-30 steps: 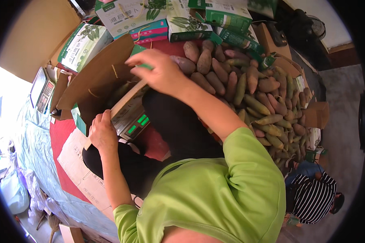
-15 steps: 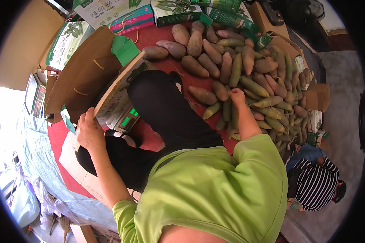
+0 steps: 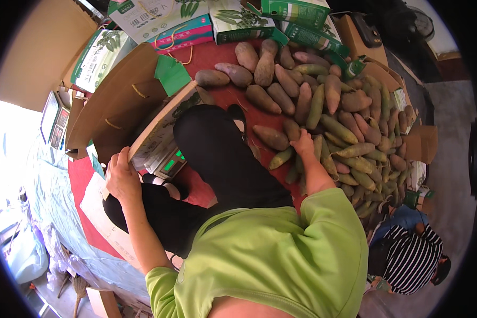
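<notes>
My left hand grips the near edge of an open cardboard box, its fingers over the rim. The box's inside is brown, with a green flap and yellow cord handles. Under its near side, a scale shows a lit green display, partly hidden by the box. To the right, my right hand closes its fingers on the near end of a brown root vegetable, which lies on the red ground cover. Around it spreads a large pile of green and reddish-brown root vegetables.
Printed cartons stand along the far side. A second scale sits left of the open box. My black-clad knee rises between box and pile. Another person in a striped top is at the right, near more cartons.
My right hand has shifted left and nearer, from beside the brown root vegetable to its near end. My left hand keeps its hold on the box. The whole view has shifted slightly.
</notes>
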`<state>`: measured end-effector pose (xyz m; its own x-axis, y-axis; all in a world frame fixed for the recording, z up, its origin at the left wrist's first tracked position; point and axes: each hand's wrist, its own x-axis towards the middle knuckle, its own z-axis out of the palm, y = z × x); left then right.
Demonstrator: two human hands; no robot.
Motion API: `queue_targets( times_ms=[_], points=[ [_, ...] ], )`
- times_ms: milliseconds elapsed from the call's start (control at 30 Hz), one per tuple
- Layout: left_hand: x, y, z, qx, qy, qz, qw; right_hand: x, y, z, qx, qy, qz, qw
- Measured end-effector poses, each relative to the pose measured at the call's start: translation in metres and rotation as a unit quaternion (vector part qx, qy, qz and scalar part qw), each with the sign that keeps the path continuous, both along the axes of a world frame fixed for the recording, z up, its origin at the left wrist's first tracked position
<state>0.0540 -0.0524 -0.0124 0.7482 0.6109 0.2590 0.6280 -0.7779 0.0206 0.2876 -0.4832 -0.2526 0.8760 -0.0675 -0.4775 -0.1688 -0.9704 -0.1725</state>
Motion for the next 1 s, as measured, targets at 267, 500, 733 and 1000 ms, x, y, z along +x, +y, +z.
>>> queue_targets(
  times_ms=[267, 500, 733, 1000],
  points=[
    [-0.003, 0.003, 0.0, 0.017, -0.013, 0.0, 1.0, 0.0, 0.024, -0.004, -0.065, 0.009, -0.027, 0.997],
    [0.002, 0.002, 0.004, 0.017, -0.038, -0.015, 0.999, 0.017, -0.012, -0.051, 0.003, -0.044, -0.092, 0.995],
    [-0.001, 0.007, 0.004, 0.021, -0.031, -0.029, 0.999, 0.032, 0.013, -0.02, 0.369, 0.131, -0.317, 0.864],
    [-0.006, 0.01, 0.001, 0.04, -0.035, -0.03, 0.998, 0.06, 0.17, 0.19, 0.622, 0.017, 0.059, 0.781]
  ],
)
